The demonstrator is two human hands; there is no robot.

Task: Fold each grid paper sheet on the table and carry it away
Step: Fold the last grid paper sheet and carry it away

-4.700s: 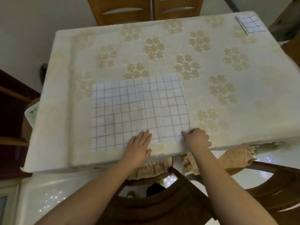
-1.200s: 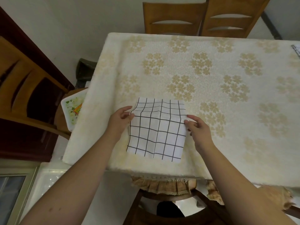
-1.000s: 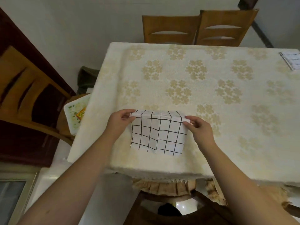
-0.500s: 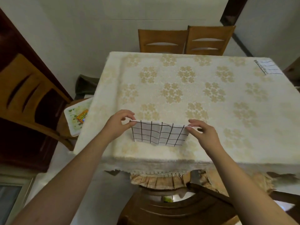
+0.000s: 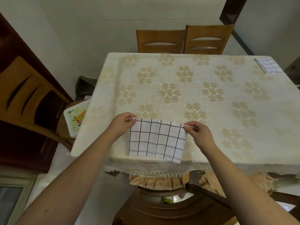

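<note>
A folded white grid paper sheet (image 5: pixel 156 140) with dark lines hangs above the table's near edge. My left hand (image 5: pixel 122 123) pinches its upper left corner and my right hand (image 5: pixel 197 132) pinches its upper right corner, so the sheet is lifted off the cloth and faces me. A second folded grid sheet (image 5: pixel 267 65) lies flat at the table's far right corner.
The table (image 5: pixel 211 98) wears a cream cloth with a gold flower pattern. Two wooden chairs (image 5: pixel 183 40) stand at its far side, another chair (image 5: pixel 170 207) below me. A white tray (image 5: pixel 73 120) sits on a seat to the left, beside a wooden chair (image 5: pixel 29 98).
The sheet went from a large flat spread to a folded piece. Both hands raised its top edge off the table, and it now hangs more upright and closer to me.
</note>
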